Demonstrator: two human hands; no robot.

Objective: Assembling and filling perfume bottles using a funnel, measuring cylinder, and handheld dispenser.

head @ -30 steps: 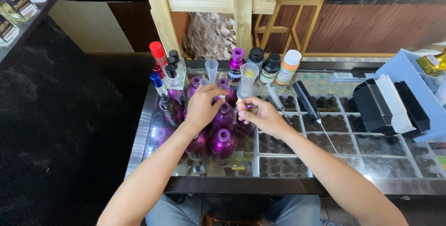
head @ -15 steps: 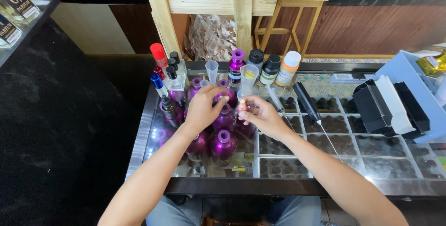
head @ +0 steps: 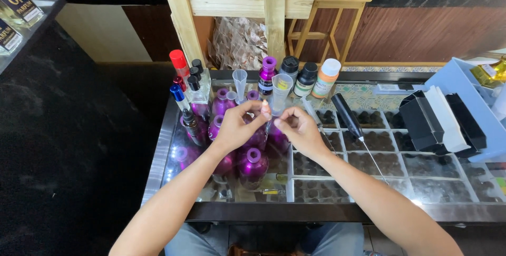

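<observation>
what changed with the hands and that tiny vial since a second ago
The small peach vial passed from the right hand to the left hand, whose fingertips now pinch it, a little higher than before. The right hand let go and sits beside it, fingers curled, grip empty. The purple bottles, measuring cups and black frother on the glass counter stayed put.

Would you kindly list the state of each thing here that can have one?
Left hand: pinching a small peach-coloured piece at its fingertips.
Small peach-coloured piece: held above the purple bottles.
Right hand: fingertips pinched beside the piece; contact unclear.
Purple bottle: upright, capped.
Measuring cup: upright, contents unclear.
Funnel: upright, narrow end down.
Black frother wand: lying on the glass counter.
Orange bottle: upright, white cap on.
</observation>
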